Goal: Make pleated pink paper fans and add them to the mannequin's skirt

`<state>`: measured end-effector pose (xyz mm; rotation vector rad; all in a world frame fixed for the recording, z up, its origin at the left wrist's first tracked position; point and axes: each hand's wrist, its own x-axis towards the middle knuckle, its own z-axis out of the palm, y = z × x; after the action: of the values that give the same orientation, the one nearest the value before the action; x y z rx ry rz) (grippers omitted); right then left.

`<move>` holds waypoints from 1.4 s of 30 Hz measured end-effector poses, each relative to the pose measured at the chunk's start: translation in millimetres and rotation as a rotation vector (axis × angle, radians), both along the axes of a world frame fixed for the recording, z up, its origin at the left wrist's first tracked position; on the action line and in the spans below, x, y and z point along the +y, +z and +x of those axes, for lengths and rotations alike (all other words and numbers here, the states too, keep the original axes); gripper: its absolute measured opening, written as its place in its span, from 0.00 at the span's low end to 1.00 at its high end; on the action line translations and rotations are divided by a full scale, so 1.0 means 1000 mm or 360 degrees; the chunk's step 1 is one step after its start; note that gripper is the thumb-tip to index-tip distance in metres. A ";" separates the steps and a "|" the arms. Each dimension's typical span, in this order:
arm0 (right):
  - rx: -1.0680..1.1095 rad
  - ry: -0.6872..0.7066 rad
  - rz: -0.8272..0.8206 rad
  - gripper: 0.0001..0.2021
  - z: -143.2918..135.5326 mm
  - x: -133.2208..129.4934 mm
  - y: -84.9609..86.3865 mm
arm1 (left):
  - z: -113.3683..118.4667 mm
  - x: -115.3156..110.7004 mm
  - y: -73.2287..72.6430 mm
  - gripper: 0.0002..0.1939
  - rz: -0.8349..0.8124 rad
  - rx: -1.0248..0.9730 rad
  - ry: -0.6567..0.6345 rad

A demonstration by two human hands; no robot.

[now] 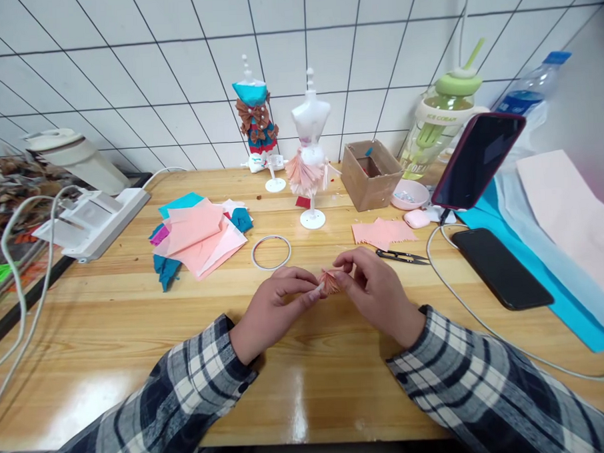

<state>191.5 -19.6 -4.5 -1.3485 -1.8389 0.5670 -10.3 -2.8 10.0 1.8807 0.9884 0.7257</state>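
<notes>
A small piece of pleated peach paper point(330, 283) is pinched between my two hands over the middle of the wooden table. My left hand point(278, 304) grips its left edge between thumb and fingers. On the other side, my right hand point(375, 290) holds it with thumb and forefinger. Beyond them stands a white mini dress form point(311, 122) wearing a pleated peach skirt point(307, 173). A silver ring point(272, 252) lies just past my left hand. Near my right hand are a fringed peach paper strip point(384, 232) and black thread snips point(402, 256).
Peach and blue paper sheets point(197, 234) are heaped at left, near a white power strip point(106, 222). A second, dressed form point(254, 115), a cardboard box point(370, 177) and a green-lidded bottle point(440, 117) stand behind. Phones point(501, 268) and a cable point(455, 290) occupy the right.
</notes>
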 end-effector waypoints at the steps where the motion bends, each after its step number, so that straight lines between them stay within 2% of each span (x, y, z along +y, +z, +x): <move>1: -0.0055 -0.0007 0.0134 0.05 0.001 0.000 0.001 | 0.000 0.000 -0.003 0.09 -0.0082 -0.0068 0.0024; 4: -0.0249 0.0095 0.0446 0.07 0.002 -0.004 0.002 | -0.001 0.001 -0.011 0.14 -0.0297 -0.0331 -0.0042; 8: -0.0482 0.0110 0.0535 0.07 -0.001 -0.007 0.002 | -0.003 -0.001 -0.018 0.17 -0.0429 -0.0463 -0.0187; 11: -0.0556 0.0089 0.0511 0.08 -0.001 -0.008 0.003 | -0.005 -0.003 -0.019 0.20 -0.0291 -0.0359 -0.0240; 18: -0.0620 0.0075 0.0394 0.09 -0.002 -0.009 0.003 | -0.003 -0.005 -0.013 0.21 0.0300 0.0124 -0.0269; 21: -0.0468 0.0050 0.0279 0.06 -0.003 -0.008 0.001 | 0.000 -0.005 -0.010 0.19 0.0441 0.0217 -0.0257; 27: 0.0174 -0.0027 -0.0317 0.04 -0.009 -0.002 0.000 | 0.003 -0.001 -0.011 0.12 0.0644 0.0368 -0.0101; 30: 0.0300 0.0007 -0.0428 0.05 -0.013 -0.003 -0.001 | 0.002 0.002 -0.014 0.09 0.0716 0.0371 -0.0032; 36: 0.0304 0.0049 -0.0267 0.05 -0.015 -0.007 -0.007 | 0.002 0.005 -0.015 0.07 0.0706 0.0276 0.0035; 42: 0.0048 0.0175 0.0134 0.09 -0.012 -0.012 -0.007 | 0.003 0.003 -0.009 0.08 0.0557 0.0192 0.0051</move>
<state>179.3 -31.5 -11.3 -1.1832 -1.8995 0.5575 -7.5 -0.2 1.4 2.2370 1.0189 0.8557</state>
